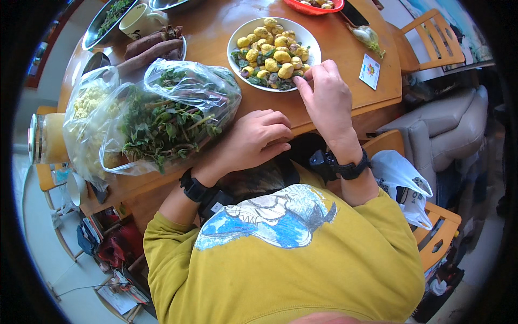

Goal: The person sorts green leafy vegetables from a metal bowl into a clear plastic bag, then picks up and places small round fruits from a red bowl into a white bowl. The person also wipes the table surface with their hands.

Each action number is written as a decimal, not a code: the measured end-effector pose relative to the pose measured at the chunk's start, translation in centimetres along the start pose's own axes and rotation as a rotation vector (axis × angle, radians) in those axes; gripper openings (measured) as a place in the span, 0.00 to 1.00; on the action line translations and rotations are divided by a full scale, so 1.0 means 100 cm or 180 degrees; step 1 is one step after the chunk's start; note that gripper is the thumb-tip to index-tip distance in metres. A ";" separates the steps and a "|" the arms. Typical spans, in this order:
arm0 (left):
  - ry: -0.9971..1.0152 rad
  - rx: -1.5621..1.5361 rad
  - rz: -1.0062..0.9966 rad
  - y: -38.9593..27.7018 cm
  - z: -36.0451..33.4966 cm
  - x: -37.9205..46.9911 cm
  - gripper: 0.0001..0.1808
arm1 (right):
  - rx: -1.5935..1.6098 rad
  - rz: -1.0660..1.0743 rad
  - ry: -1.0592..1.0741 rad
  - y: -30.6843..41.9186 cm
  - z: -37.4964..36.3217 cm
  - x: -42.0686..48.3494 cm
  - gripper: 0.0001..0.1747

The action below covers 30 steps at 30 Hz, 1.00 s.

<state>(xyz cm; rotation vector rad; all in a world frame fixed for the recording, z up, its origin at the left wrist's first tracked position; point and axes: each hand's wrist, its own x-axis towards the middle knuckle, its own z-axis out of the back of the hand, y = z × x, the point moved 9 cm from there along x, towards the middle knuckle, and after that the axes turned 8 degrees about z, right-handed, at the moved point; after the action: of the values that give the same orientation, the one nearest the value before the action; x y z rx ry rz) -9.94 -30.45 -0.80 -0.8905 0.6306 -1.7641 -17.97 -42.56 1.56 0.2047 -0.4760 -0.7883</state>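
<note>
A white bowl (233,36) holds many yellow round pieces (285,71) piled over dark green leafy bits (263,81). The thumb and index finger of my right hand (325,91) come together at the bowl's lower right rim, close to the leafy bits; whether something small is pinched between them is too small to tell. My left hand (263,135) rests at the table's near edge, fingers loosely curled, with nothing visible in it. Beside my left forearm lies a clear plastic bag (220,87) of leafy green stems (170,125).
Cauliflower (91,103) in a plastic bag, long reddish-brown roots (151,50), a mug (137,21) and a metal bowl of greens (91,34) crowd the left. A red basket (319,10), a phone (356,14), a pale bulb (366,35) and a card (369,71) lie right.
</note>
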 end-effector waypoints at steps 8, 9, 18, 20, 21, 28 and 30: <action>-0.0086 0.0260 -0.0092 -0.002 -0.001 -0.004 0.12 | 0.0136 0.0412 -0.0187 0.016 0.005 -0.004 0.12; -0.0078 0.0297 -0.0092 -0.002 -0.002 -0.004 0.12 | 0.0210 0.0459 -0.0217 0.018 0.006 -0.005 0.12; -0.0166 0.0300 -0.0129 -0.004 0.002 -0.005 0.14 | -0.0215 0.0312 0.0186 0.032 -0.007 -0.008 0.25; -0.0157 0.0289 -0.0104 -0.003 0.002 -0.005 0.14 | -0.0283 0.0373 0.0256 0.035 -0.007 -0.004 0.25; -0.0156 0.0278 -0.0080 -0.002 0.002 -0.005 0.15 | -0.0319 0.0409 0.0298 0.035 -0.007 -0.002 0.26; -0.0077 0.0101 -0.0072 0.001 0.000 -0.006 0.16 | -0.0257 0.0521 0.0868 0.022 -0.016 0.015 0.21; -0.0093 0.0128 -0.0089 0.000 0.000 -0.006 0.15 | -0.0026 0.0612 0.0845 0.019 -0.017 0.017 0.18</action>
<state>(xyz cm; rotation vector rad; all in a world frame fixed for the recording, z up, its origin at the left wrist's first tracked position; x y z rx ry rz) -9.79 -29.92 -0.97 -0.8999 0.5644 -1.7796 -14.88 -42.45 1.30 0.2481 -0.2369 -0.5647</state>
